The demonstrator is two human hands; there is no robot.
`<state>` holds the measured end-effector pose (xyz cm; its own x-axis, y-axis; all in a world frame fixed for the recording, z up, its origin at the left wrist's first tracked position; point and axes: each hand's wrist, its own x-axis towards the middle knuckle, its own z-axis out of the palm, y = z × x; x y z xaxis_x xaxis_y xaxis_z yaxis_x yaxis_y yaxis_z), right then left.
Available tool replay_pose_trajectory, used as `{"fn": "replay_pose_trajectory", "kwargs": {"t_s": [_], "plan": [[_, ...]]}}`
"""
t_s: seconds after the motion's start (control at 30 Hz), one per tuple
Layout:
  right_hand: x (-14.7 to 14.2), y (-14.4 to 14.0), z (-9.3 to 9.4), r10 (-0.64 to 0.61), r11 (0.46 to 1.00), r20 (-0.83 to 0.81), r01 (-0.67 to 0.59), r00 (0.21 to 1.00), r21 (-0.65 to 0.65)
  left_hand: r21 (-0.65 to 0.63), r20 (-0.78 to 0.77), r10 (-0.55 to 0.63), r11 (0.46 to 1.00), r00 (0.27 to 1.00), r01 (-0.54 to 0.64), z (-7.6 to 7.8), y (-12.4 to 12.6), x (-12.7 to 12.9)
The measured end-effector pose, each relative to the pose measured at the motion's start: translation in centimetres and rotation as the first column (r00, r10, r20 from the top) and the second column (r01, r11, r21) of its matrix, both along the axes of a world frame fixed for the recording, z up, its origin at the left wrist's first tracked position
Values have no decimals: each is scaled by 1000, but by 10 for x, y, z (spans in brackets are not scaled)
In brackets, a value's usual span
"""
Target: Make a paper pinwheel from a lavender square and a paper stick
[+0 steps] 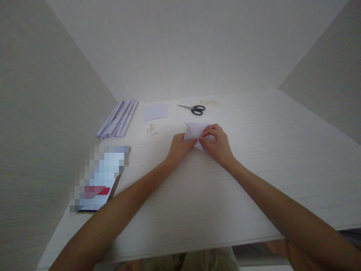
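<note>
On the white surface (pixel 254 180), the left hand (pixel 178 146) pinches the near-left edge of a small folded white paper (pixel 195 132); the right hand (pixel 217 145), equally close, holds a narrow fingertip grip on its right corner.

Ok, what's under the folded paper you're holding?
Only the white table shows around the folded paper. The left hand and right hand cover its near edges, hiding anything beneath.
</note>
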<state>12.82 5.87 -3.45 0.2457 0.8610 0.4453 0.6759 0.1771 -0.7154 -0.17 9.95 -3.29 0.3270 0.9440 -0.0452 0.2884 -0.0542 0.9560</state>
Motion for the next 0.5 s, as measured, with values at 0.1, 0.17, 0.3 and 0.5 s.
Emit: {"fn": "replay_pose_trajectory", "kwargs": {"t_s": [0.1,0.17,0.3,0.5], "plan": [[2,1,-2,-90,991,-72,96,993,91,-7,18,17,1000,1000,-17,-1,0,0],[5,3,-4,-160,980,-136,174,978,100,-19,23,18,1000,1000,-17,-2,0,-1],[10,9,-9,-175,980,-208,191,962,59,-40,45,5,999,999,-3,-3,-1,0],[11,10,-10,-196,977,-279,213,940,30,-37,10,2,999,1000,-1,-1,-2,1]]}}
